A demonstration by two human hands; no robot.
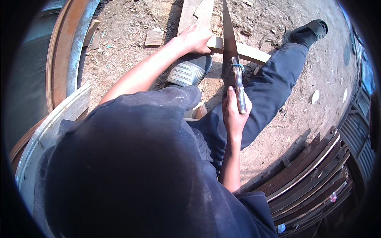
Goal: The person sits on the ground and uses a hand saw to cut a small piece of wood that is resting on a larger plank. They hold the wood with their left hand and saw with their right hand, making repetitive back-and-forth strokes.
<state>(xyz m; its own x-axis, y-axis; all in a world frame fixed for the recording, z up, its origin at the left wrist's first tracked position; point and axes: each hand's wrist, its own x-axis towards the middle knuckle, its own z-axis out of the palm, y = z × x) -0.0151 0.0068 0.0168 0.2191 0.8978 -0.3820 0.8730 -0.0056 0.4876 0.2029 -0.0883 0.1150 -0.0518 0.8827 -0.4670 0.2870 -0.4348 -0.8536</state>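
My right hand [237, 108] is wrapped round the dark, worn handle of a handsaw [229, 37]. Its long blade points away from me and crosses over a pale wooden strip [252, 54]. A bit of blue-green cord is tied near the top of the handle. My left hand [197, 39] is closed on the strip's left end, just left of the blade, with the fingertips partly hidden. Beneath that hand is my left foot in a grey-striped slide sandal [189, 70]. Whether the saw teeth touch the wood I cannot make out.
A wider board [198, 14] lies beyond my left hand, with a small wood offcut [154, 37] left of it. My right leg [274, 89] stretches out to the right. Stacked dark slats [305, 182] stand at lower right, curved panels [65, 51] at left.
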